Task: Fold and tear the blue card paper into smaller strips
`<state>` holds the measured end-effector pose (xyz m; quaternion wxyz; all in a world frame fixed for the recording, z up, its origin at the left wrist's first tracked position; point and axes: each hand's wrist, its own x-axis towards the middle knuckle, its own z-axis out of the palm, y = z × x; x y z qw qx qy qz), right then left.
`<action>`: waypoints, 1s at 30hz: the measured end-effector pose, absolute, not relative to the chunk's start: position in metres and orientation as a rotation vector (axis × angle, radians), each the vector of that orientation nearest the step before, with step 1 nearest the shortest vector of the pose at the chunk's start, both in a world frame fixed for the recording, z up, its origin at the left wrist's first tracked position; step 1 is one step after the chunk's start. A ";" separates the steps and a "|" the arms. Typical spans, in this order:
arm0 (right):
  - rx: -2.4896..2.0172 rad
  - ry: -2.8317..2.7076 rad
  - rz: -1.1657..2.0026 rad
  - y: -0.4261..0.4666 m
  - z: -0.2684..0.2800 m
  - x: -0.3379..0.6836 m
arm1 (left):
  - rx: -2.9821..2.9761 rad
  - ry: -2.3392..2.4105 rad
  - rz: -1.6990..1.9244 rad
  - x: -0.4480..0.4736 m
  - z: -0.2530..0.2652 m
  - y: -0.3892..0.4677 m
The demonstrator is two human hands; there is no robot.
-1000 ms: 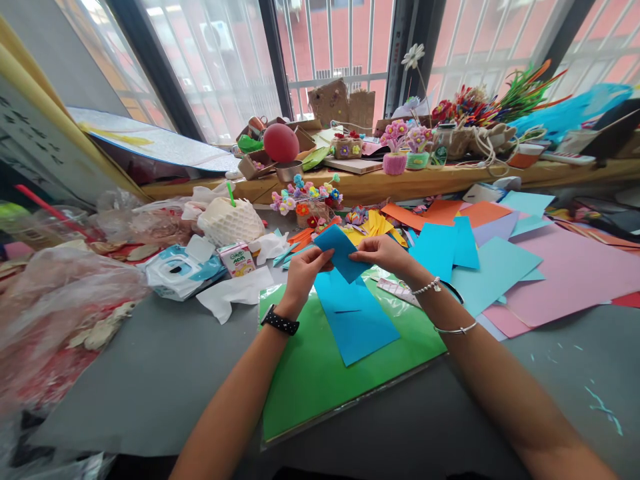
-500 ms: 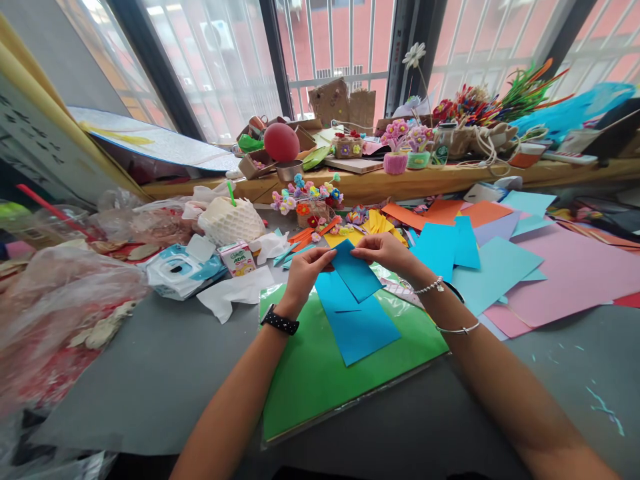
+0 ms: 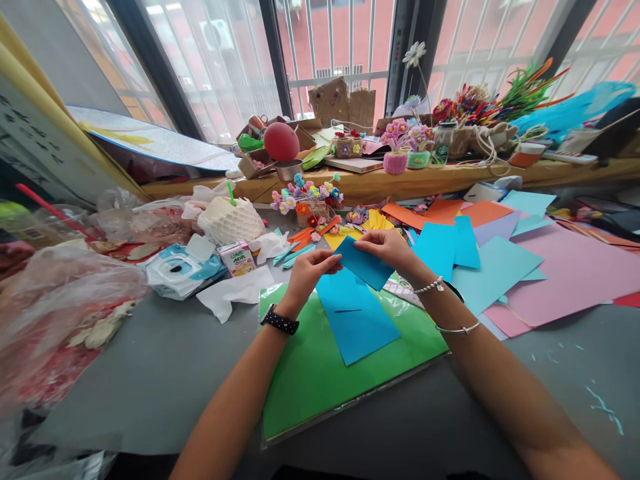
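A small folded piece of blue paper (image 3: 367,264) is held up between both hands. My left hand (image 3: 311,272) pinches its left corner between thumb and fingers. My right hand (image 3: 387,250) grips its upper edge, thumb in front. Below lies a larger blue sheet (image 3: 357,327) with a short slit-like dark line near its middle. That sheet rests on a green pack of paper (image 3: 305,380) in a clear sleeve. Partly behind my right wrist, a pale ruler-like strip (image 3: 404,291) and a scissor-like loop show.
To the right lie blue sheets (image 3: 435,250), pale teal sheets (image 3: 495,273) and a large pink sheet (image 3: 575,273). On the left are a wet-wipes pack (image 3: 183,270), a small drink carton (image 3: 237,259), white tissue (image 3: 235,293) and plastic bags (image 3: 65,313). A flower basket (image 3: 310,207) stands behind the hands.
The folded blue paper has turned from a downward-slanting strip to a wider, more sideways position. My right hand has shifted slightly to the right along it.
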<state>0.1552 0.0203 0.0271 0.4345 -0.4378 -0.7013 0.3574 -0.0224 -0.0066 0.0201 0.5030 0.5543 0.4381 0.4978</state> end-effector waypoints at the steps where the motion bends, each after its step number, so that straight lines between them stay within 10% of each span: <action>1: -1.095 -1.737 0.889 0.020 0.027 0.155 | 1.335 1.051 1.212 -0.023 0.020 -0.006; 30: -1.055 -1.766 0.929 0.021 0.025 0.154 | 1.520 1.068 1.109 -0.025 0.019 -0.005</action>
